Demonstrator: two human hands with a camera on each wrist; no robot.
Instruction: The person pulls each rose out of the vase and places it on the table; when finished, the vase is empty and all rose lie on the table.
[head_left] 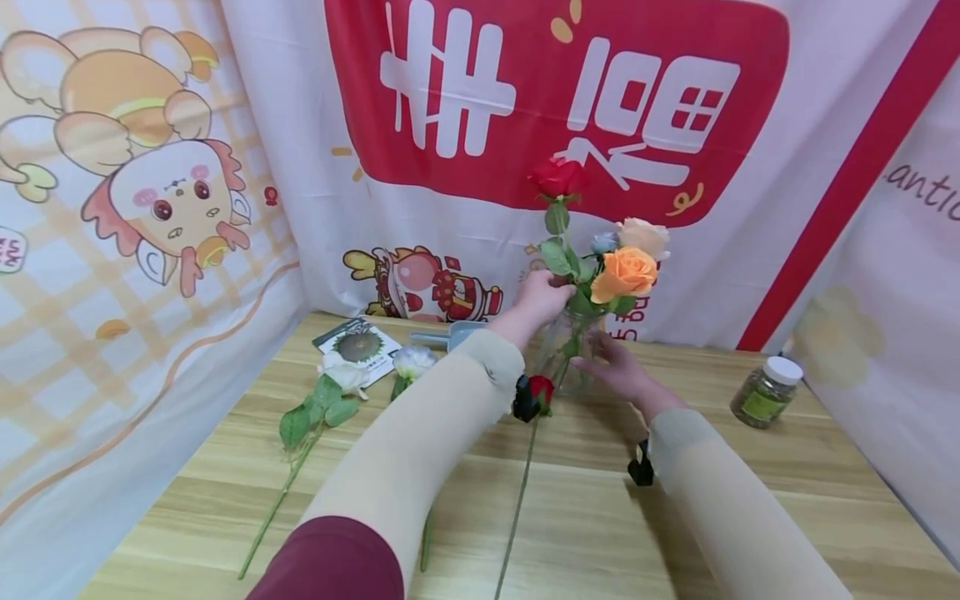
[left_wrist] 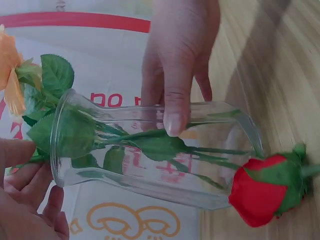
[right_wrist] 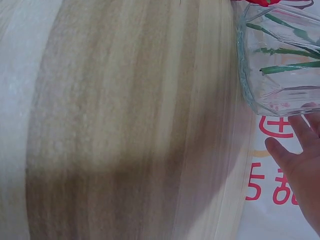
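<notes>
A clear glass vase (left_wrist: 215, 125) stands upright on the table, with the green stems of several flowers inside it. My left hand (head_left: 543, 298) is at the vase's rim, its thumb and fingers pinching the leafy stem of a tall red rose (head_left: 557, 177). An orange rose (head_left: 626, 273), a pale peach rose (head_left: 643, 237) and a small blue flower (head_left: 604, 242) rise beside it. My right hand (head_left: 618, 367) is at the vase's right side, fingers fairly straight and spread, thumb across the front. Another red rose (left_wrist: 265, 190) lies by the vase's base.
A white rose (head_left: 343, 373) with a long stem and a pale bluish-white flower (head_left: 414, 362) lie on the left of the table. Behind them are a printed card (head_left: 358, 348) and a blue-grey scoop (head_left: 463, 333). A white-lidded jar (head_left: 767, 393) stands far right. Printed cloth (head_left: 450, 192) hangs behind.
</notes>
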